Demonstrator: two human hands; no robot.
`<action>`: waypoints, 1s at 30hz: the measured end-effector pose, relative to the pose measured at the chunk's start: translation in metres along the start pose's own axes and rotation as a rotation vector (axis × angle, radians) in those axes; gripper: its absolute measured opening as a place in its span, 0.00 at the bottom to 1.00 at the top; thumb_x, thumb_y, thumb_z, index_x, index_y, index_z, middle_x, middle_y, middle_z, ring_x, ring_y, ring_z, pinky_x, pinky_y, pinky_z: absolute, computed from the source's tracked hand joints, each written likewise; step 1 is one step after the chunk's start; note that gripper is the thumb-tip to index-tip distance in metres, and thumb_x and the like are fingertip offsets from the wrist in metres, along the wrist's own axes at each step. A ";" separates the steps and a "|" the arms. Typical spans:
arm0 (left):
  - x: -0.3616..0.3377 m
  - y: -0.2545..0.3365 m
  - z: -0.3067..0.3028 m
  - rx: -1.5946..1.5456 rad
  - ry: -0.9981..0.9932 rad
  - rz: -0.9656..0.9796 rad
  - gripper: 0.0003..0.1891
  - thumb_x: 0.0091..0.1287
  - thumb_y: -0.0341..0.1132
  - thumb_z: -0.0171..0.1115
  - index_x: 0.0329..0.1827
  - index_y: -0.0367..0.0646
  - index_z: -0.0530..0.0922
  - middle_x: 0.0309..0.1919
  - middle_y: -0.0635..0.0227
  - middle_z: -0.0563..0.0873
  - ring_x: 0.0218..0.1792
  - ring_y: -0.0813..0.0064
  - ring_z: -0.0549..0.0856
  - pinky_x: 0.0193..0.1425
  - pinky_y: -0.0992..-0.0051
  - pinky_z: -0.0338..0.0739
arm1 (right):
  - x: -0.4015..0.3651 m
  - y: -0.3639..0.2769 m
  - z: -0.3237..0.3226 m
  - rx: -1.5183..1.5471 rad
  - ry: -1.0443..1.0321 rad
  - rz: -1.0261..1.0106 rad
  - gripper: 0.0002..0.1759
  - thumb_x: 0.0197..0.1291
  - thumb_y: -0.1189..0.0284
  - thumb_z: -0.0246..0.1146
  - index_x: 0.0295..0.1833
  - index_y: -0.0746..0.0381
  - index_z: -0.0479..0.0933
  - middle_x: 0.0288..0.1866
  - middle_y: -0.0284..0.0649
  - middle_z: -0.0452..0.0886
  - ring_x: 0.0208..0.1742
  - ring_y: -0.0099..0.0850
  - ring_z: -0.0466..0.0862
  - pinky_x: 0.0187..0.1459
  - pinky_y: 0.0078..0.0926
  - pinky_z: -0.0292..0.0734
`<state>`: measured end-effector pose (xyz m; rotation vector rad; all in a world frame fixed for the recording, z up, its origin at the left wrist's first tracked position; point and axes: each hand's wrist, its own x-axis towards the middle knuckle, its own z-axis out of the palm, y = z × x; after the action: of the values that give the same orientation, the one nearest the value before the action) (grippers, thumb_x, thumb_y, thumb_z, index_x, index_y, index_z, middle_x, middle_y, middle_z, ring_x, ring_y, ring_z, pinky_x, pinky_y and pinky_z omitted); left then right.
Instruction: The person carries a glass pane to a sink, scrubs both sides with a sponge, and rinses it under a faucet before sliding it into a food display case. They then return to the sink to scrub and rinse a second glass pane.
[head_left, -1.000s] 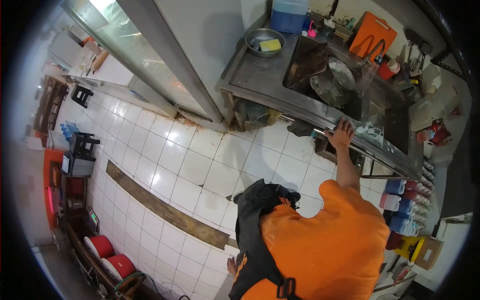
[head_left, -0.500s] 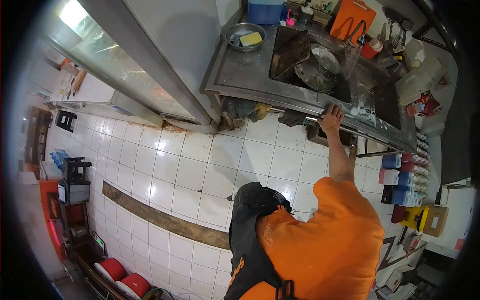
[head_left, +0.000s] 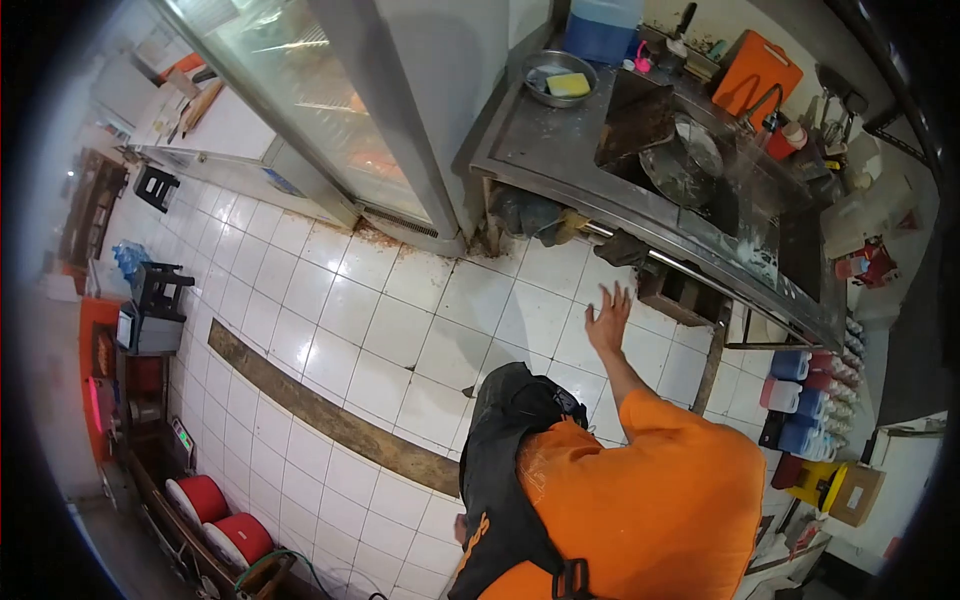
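Note:
My right hand is over the white tiled floor, in front of the sink counter. Its fingers are spread and it holds nothing. Only a small bit of my left hand shows beside the black garment on my body; its fingers are hidden. In the sink basin lies a wet metal pan under the faucet. To the left on the counter, a metal bowl has a yellow sponge in it.
A tall glass-door fridge stands left of the counter. An orange cutting board leans behind the sink. Several jugs stand at right. Black stools and red round containers are on the left.
My right hand has let go of the sink's front edge and drawn back over the floor, fingers spread. The view has turned slightly left. A bit of my left hand has come into view.

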<state>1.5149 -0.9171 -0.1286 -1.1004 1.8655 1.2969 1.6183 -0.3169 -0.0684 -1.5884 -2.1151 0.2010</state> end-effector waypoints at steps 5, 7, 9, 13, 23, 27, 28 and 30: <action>0.007 -0.002 0.004 -0.002 -0.032 -0.021 0.18 0.69 0.44 0.55 0.59 0.51 0.73 0.54 0.66 0.79 0.47 0.65 0.79 0.46 0.56 0.75 | -0.014 -0.015 -0.001 0.071 -0.136 -0.039 0.22 0.58 0.72 0.66 0.60 0.59 0.74 0.65 0.52 0.74 0.69 0.55 0.68 0.71 0.51 0.60; 0.013 -0.005 0.010 0.009 -0.057 -0.031 0.18 0.69 0.44 0.55 0.59 0.51 0.74 0.53 0.66 0.79 0.47 0.65 0.79 0.45 0.57 0.75 | -0.006 -0.001 -0.019 0.133 -0.065 -0.017 0.21 0.58 0.72 0.65 0.59 0.59 0.75 0.62 0.51 0.76 0.67 0.53 0.70 0.70 0.50 0.62; 0.020 -0.006 0.013 0.025 -0.080 -0.033 0.17 0.69 0.43 0.55 0.58 0.51 0.74 0.53 0.66 0.80 0.46 0.65 0.79 0.45 0.57 0.75 | 0.002 0.022 -0.047 0.231 0.037 0.006 0.18 0.57 0.74 0.66 0.55 0.60 0.77 0.54 0.49 0.81 0.62 0.50 0.76 0.67 0.45 0.67; 0.033 -0.014 0.023 0.042 -0.121 -0.049 0.16 0.68 0.42 0.56 0.58 0.51 0.74 0.52 0.67 0.80 0.45 0.66 0.80 0.45 0.57 0.75 | 0.015 0.077 -0.149 0.161 0.280 0.152 0.14 0.58 0.76 0.64 0.51 0.59 0.80 0.46 0.45 0.83 0.48 0.48 0.80 0.54 0.43 0.75; -0.065 0.065 0.122 0.139 -0.203 0.142 0.21 0.70 0.42 0.57 0.65 0.50 0.72 0.57 0.61 0.81 0.50 0.63 0.81 0.48 0.62 0.75 | 0.193 0.279 -0.261 -0.026 0.663 0.380 0.14 0.64 0.73 0.60 0.53 0.64 0.81 0.49 0.49 0.86 0.49 0.45 0.86 0.52 0.39 0.79; -0.096 0.079 0.246 0.642 -0.345 0.782 0.22 0.66 0.35 0.62 0.58 0.28 0.75 0.51 0.49 0.85 0.49 0.60 0.85 0.54 0.63 0.79 | 0.315 0.403 -0.231 -0.070 0.431 0.386 0.19 0.63 0.72 0.61 0.59 0.64 0.78 0.50 0.44 0.86 0.53 0.42 0.85 0.55 0.36 0.78; -0.158 0.093 0.298 0.719 -0.330 1.055 0.22 0.64 0.34 0.63 0.57 0.28 0.76 0.51 0.47 0.85 0.53 0.57 0.85 0.58 0.63 0.78 | 0.348 0.446 -0.215 -0.283 0.343 0.235 0.21 0.66 0.70 0.59 0.63 0.64 0.74 0.51 0.46 0.85 0.51 0.41 0.85 0.53 0.36 0.80; -0.280 0.116 0.400 0.643 -0.452 1.077 0.20 0.65 0.31 0.62 0.60 0.36 0.76 0.52 0.48 0.84 0.55 0.52 0.84 0.61 0.61 0.77 | 0.427 0.561 -0.173 -0.506 0.150 0.039 0.21 0.72 0.68 0.53 0.65 0.66 0.72 0.52 0.49 0.84 0.48 0.39 0.86 0.49 0.38 0.81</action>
<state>1.5532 -0.4400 0.0211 0.5902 2.2776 1.1166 2.0934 0.2296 -0.0151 -1.8493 -2.1206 -0.4636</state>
